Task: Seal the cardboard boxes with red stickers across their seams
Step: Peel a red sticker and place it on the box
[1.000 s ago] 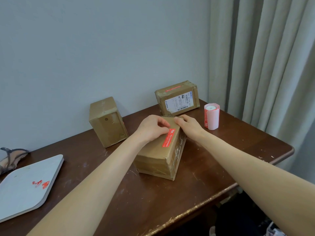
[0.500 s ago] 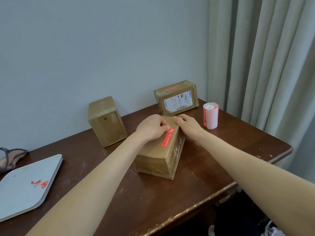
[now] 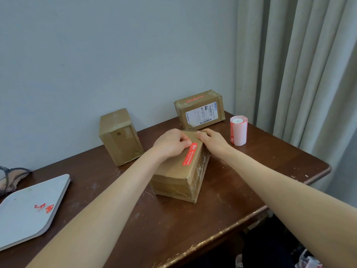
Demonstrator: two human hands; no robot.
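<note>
A long cardboard box (image 3: 174, 176) lies in the middle of the brown table (image 3: 241, 190). A red sticker (image 3: 189, 154) runs along its top near the right edge. My left hand (image 3: 171, 145) rests curled on the box top, its thumb pressing the sticker's far end. My right hand (image 3: 213, 140) grips the box's far right corner. A second box (image 3: 120, 137) stands upright at the back left. A third box (image 3: 200, 109) with a shipping label and a red sticker on top sits at the back right. A roll of red stickers (image 3: 238, 130) stands beside it.
A white board (image 3: 29, 211) with red sticker scraps lies at the table's left. A sandal (image 3: 10, 177) lies behind it. A wall is close behind the boxes and curtains (image 3: 299, 64) hang at the right. The table's front edge runs diagonally below my arms.
Both hands stay on the middle box with almost no movement; the left thumb keeps pressing the sticker's far end.
</note>
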